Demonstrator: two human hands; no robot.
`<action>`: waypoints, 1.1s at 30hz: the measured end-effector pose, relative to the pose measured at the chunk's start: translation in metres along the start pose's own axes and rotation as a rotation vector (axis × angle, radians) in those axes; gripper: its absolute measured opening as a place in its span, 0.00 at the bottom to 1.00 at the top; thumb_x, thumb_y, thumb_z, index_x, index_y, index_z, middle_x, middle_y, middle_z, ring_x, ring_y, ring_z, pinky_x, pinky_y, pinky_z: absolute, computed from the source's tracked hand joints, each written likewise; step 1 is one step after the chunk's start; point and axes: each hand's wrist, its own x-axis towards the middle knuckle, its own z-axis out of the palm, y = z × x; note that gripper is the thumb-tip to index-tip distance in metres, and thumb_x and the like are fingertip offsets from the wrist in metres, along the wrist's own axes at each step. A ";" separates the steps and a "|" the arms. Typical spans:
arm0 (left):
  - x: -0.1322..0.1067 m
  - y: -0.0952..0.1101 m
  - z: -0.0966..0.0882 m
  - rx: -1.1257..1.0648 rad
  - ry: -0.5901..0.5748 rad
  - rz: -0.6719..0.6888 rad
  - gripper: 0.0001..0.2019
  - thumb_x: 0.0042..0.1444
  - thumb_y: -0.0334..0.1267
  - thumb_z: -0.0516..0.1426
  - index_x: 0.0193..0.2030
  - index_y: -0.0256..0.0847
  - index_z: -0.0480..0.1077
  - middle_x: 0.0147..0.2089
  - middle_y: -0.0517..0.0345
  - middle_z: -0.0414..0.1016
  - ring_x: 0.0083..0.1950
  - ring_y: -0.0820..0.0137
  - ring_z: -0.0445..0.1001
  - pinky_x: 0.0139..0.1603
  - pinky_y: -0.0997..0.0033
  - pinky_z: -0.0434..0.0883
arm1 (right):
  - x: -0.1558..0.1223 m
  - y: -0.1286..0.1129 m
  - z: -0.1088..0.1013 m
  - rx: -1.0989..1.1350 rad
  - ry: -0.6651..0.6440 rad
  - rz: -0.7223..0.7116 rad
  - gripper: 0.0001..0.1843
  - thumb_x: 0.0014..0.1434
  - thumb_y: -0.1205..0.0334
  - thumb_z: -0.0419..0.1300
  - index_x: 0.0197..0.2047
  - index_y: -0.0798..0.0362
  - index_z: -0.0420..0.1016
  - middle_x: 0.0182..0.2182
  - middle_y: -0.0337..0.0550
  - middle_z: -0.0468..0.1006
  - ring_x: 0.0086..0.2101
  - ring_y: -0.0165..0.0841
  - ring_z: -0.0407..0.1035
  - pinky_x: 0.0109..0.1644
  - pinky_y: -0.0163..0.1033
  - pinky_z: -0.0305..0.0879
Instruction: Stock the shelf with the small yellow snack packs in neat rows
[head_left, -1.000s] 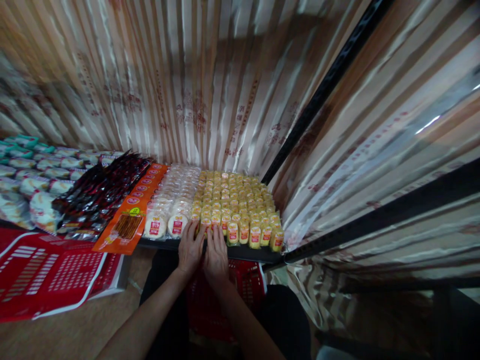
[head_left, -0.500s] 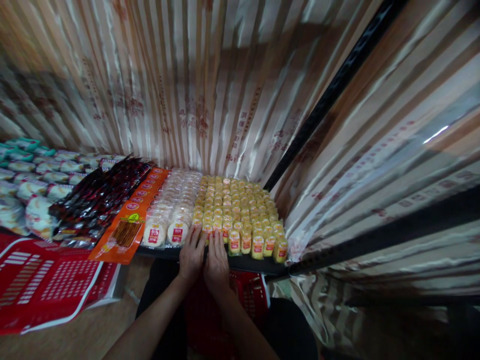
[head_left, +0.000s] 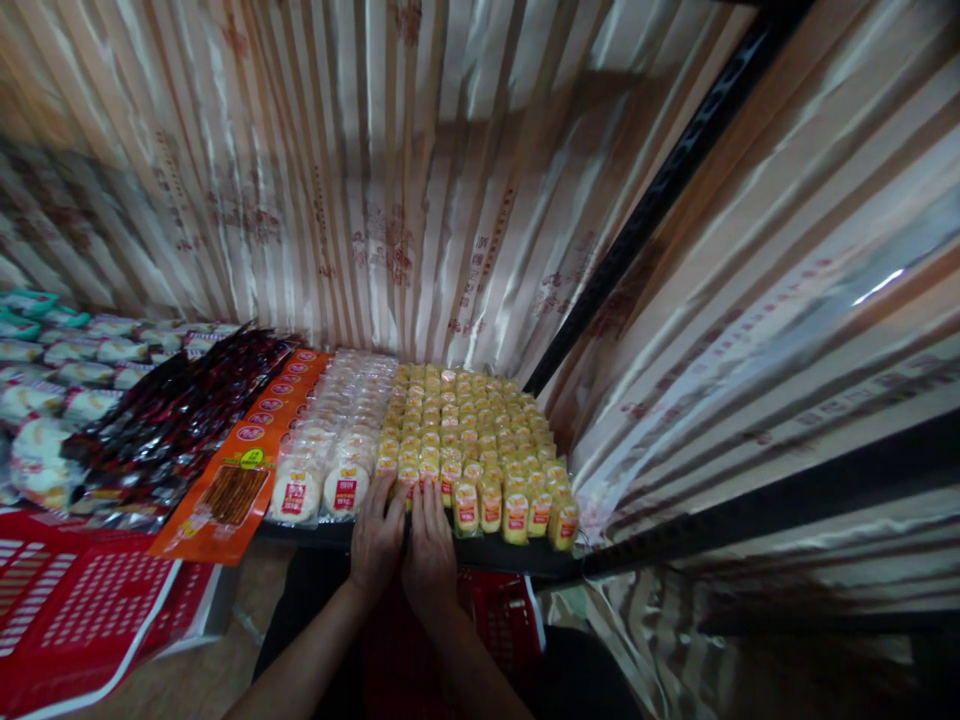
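Observation:
My left hand (head_left: 377, 538) lies with its fingers stretched out against the front of small yellow wrapped snack packets (head_left: 466, 506). Close beside it, my right hand (head_left: 430, 550) presses its extended fingertips to the neighbouring front packets. The packets stand in tight rows on a dark shelf (head_left: 517, 556), and a few at the right jut further forward. Round white crackers in clear wrappers (head_left: 346, 492) stand in two rows just left of my left hand. The packet faces right under my fingers are partly hidden.
Left of the crackers lie an orange snack bag (head_left: 232, 490), dark red shiny packets (head_left: 180, 420) and white packs (head_left: 45, 460). A red basket (head_left: 90, 590) is at lower left, another (head_left: 510, 620) below the shelf. A black post (head_left: 637, 230) stands before the striped curtain (head_left: 420, 150).
The view has shifted slightly, so the shelf goods appear a little lower and further left. Both hands stay against the front yellow packets, with no clear movement of the packets.

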 end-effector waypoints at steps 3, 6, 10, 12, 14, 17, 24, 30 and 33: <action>0.002 0.002 0.002 0.002 0.016 -0.015 0.16 0.59 0.30 0.48 0.52 0.36 0.68 0.55 0.42 0.67 0.58 0.59 0.65 0.55 0.56 0.68 | 0.001 0.000 0.003 -0.021 0.018 0.010 0.32 0.62 0.71 0.43 0.67 0.58 0.36 0.63 0.57 0.54 0.64 0.41 0.42 0.59 0.52 0.57; 0.003 0.002 0.003 -0.013 0.012 -0.020 0.16 0.60 0.31 0.47 0.53 0.37 0.67 0.54 0.43 0.67 0.57 0.60 0.65 0.55 0.57 0.69 | 0.002 0.002 0.005 -0.047 0.043 -0.011 0.32 0.62 0.71 0.43 0.67 0.58 0.35 0.62 0.57 0.55 0.64 0.42 0.43 0.58 0.51 0.58; 0.003 0.000 0.005 -0.042 0.001 -0.022 0.17 0.60 0.31 0.46 0.53 0.38 0.66 0.54 0.44 0.68 0.56 0.61 0.66 0.55 0.56 0.69 | 0.003 0.004 0.004 -0.048 0.032 -0.016 0.32 0.62 0.70 0.44 0.67 0.57 0.36 0.62 0.56 0.55 0.63 0.41 0.44 0.58 0.51 0.58; 0.002 -0.001 0.006 -0.049 -0.026 -0.030 0.17 0.59 0.32 0.46 0.54 0.38 0.66 0.55 0.45 0.68 0.57 0.61 0.65 0.55 0.55 0.68 | 0.003 0.004 0.004 -0.036 0.020 -0.004 0.32 0.62 0.70 0.44 0.67 0.57 0.36 0.63 0.56 0.54 0.63 0.41 0.44 0.58 0.51 0.57; 0.002 -0.001 0.006 -0.058 -0.045 -0.048 0.17 0.59 0.32 0.46 0.54 0.38 0.66 0.55 0.44 0.67 0.58 0.60 0.65 0.56 0.56 0.68 | 0.002 0.003 0.004 -0.027 0.021 0.006 0.31 0.62 0.70 0.44 0.67 0.57 0.37 0.63 0.56 0.53 0.63 0.41 0.44 0.59 0.51 0.57; 0.002 0.001 0.004 -0.075 -0.055 -0.087 0.17 0.59 0.32 0.46 0.54 0.38 0.66 0.55 0.44 0.66 0.57 0.60 0.64 0.56 0.56 0.67 | 0.002 0.002 0.004 -0.015 0.020 0.022 0.30 0.62 0.69 0.44 0.67 0.57 0.41 0.62 0.55 0.55 0.64 0.42 0.43 0.59 0.52 0.57; 0.002 0.000 0.000 -0.079 -0.062 -0.069 0.17 0.60 0.34 0.46 0.53 0.39 0.68 0.49 0.45 0.68 0.52 0.60 0.67 0.52 0.56 0.69 | 0.007 -0.004 -0.013 0.067 0.013 0.058 0.28 0.62 0.67 0.45 0.66 0.57 0.48 0.62 0.53 0.57 0.61 0.40 0.49 0.59 0.51 0.57; 0.001 -0.001 0.000 -0.104 -0.043 -0.049 0.17 0.59 0.32 0.46 0.51 0.42 0.69 0.47 0.48 0.69 0.51 0.62 0.67 0.50 0.57 0.70 | -0.012 0.006 -0.041 0.094 0.026 0.070 0.31 0.59 0.71 0.42 0.66 0.57 0.48 0.63 0.53 0.55 0.62 0.41 0.47 0.59 0.53 0.55; 0.001 -0.001 -0.002 -0.106 -0.041 -0.010 0.16 0.59 0.31 0.46 0.50 0.42 0.69 0.47 0.50 0.70 0.51 0.63 0.68 0.51 0.58 0.70 | -0.026 0.018 -0.051 0.049 0.051 0.099 0.33 0.57 0.73 0.43 0.66 0.55 0.47 0.63 0.52 0.55 0.62 0.41 0.48 0.58 0.54 0.56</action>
